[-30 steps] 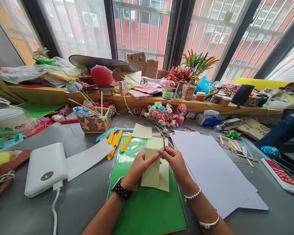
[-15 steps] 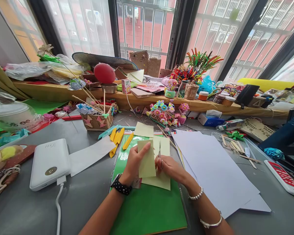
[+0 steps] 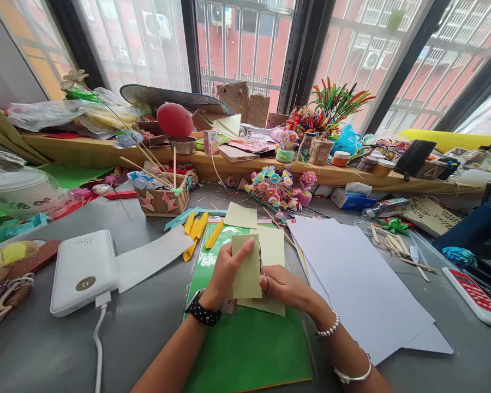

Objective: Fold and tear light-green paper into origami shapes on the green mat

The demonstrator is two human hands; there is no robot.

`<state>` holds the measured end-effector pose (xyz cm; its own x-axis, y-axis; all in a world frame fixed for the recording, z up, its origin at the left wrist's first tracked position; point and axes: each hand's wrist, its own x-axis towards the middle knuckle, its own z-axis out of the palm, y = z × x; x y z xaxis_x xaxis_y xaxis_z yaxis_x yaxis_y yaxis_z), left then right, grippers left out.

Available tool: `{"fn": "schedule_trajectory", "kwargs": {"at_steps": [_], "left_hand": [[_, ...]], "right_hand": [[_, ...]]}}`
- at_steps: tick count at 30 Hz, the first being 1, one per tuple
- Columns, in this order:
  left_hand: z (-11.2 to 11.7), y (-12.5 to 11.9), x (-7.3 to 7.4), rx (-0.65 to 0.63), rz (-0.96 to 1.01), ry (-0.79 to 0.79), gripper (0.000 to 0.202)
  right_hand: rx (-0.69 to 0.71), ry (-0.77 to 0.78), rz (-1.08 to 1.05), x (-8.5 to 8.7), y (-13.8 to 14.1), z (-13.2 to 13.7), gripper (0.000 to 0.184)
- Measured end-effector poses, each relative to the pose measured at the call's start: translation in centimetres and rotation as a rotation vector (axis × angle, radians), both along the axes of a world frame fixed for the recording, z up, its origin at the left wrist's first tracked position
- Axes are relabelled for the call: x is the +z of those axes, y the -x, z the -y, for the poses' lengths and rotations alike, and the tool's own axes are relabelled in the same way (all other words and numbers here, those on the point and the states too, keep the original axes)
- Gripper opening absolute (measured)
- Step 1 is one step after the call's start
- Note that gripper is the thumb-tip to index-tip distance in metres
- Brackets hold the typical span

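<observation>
My left hand (image 3: 225,273) grips a pale yellow rectangular paper piece (image 3: 246,275); my right hand (image 3: 284,285) grips slim metal scissors (image 3: 261,255) at its right edge.
The paper's long axis and the blades point away from me, above a glossy green rectangular board (image 3: 253,349). Open green stretches between my forearms toward the board's near edge; white paper sheets (image 3: 360,289) lie beside its right edge.

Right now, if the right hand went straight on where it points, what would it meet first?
Probably the pale yellow rectangular paper held by the left hand; the thin metal scissors in the right hand appear at its edge, though depth is unclear.
</observation>
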<state>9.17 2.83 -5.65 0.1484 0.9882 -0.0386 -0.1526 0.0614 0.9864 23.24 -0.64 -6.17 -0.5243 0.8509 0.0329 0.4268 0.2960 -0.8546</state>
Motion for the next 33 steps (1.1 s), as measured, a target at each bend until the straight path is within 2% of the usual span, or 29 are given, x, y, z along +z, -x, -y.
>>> {"fn": "schedule_trajectory", "kwargs": {"at_steps": [13,33], "left_hand": [[0.13,-0.21,-0.13,-0.005,0.045,0.016,0.023],[0.16,-0.18,-0.41,-0.019,0.019,0.025,0.027]], "right_hand": [[0.018,0.059,-0.007,-0.60,0.00,-0.06,0.057],[0.012,0.110,-0.059,-1.04,0.10,-0.19,0.054]]}}
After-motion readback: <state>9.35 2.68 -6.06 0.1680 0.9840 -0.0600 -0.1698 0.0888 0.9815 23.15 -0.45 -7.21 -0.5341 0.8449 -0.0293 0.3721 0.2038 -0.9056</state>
